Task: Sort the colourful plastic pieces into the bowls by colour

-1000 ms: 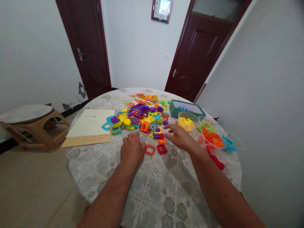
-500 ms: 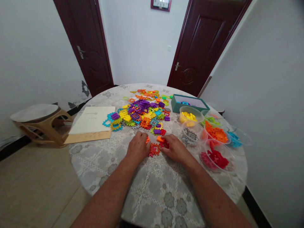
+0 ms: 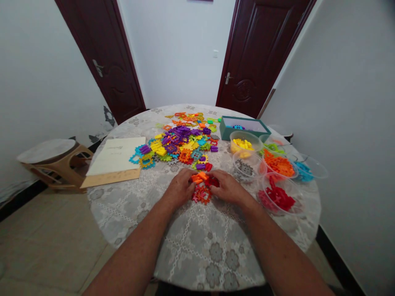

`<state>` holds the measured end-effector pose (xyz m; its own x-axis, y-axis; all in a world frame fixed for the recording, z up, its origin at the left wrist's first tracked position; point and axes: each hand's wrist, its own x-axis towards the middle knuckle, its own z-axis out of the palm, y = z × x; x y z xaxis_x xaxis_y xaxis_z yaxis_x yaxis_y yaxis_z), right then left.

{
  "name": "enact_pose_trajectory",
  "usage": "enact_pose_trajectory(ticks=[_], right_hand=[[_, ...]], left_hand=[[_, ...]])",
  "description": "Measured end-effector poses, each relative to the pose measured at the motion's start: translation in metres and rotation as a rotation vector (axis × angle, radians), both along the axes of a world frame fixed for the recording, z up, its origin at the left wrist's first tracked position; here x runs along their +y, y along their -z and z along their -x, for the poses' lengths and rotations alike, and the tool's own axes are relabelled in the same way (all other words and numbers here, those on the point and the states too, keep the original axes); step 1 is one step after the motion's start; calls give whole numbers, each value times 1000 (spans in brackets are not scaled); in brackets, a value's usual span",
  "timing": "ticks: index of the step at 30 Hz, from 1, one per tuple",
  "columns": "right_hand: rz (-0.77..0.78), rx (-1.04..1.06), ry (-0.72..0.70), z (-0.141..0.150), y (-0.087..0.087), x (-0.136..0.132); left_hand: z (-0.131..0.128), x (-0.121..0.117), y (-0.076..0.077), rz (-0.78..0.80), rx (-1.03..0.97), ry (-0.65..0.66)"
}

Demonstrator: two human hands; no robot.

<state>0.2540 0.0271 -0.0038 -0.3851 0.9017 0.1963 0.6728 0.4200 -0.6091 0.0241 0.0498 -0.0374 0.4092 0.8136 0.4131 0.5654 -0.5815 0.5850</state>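
Observation:
Near the front of the table, my left hand (image 3: 181, 188) is closed, its fingers curled at the left end of small orange plastic pieces (image 3: 200, 177). Facing it, my right hand (image 3: 227, 186) is closed on a dark red plastic piece (image 3: 212, 181), which its fingers partly cover. The orange pieces bridge the space between both hands. Just below them on the cloth lie an orange square gear piece (image 3: 203, 195) and pinkish red pieces (image 3: 195, 198). Exactly how the fingertips grip is hard to make out.
Beyond my hands spreads a heap of mixed gear pieces (image 3: 185, 144). Clear tubs of sorted pieces, including a red-filled tub (image 3: 279, 199), stand at right beside a green box (image 3: 226, 132). An open notebook (image 3: 119, 154) lies at left, and a stool (image 3: 58, 164) stands beyond the table.
My hands have drawn slightly closer together, and the orange pieces that were apart now meet between them. The view has tilted down a little.

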Motion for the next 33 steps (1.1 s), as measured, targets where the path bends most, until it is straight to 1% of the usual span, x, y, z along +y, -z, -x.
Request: enact_pose_trajectory(ticks=[3,5,10,12,14,16,18,19,21,23,24,25,27,33], right_hand=[[27,58,-18,-1,-1,0],[32,63,1,-2,0,1],[-42,-37,183,-7,7,8],[-54,-36,239,-9,10,11],[-45,7,269,-9,10,11],[-11,75,249,-8,8,10],[68,144,166,-6,5,7],[115,167,116,-5,4,5],[189,178,30,-3,3,2],[215,135,-41,-1,2,-1],[217,103,-68,-1,1,-2],[221,70,-91,-1,1,-3],[234,8,-116,0,-1,-4],[193,-91,-108,1,-4,-6]], left_hand=[[1,2,3,-3,3,29],[0,2,5,-14,17,22],[-2,4,10,-49,52,-32],[0,6,11,-77,54,-56],[3,7,11,-105,46,-125],[7,7,7,-116,30,-219],[10,4,1,-101,32,-263],[12,1,-2,-79,53,-236],[14,-5,-10,-15,141,-91],[16,-11,-16,45,243,68],[17,-14,-18,68,280,116],[18,-16,-20,85,304,137],[18,-17,-22,103,314,127],[15,-17,-22,83,286,136]])
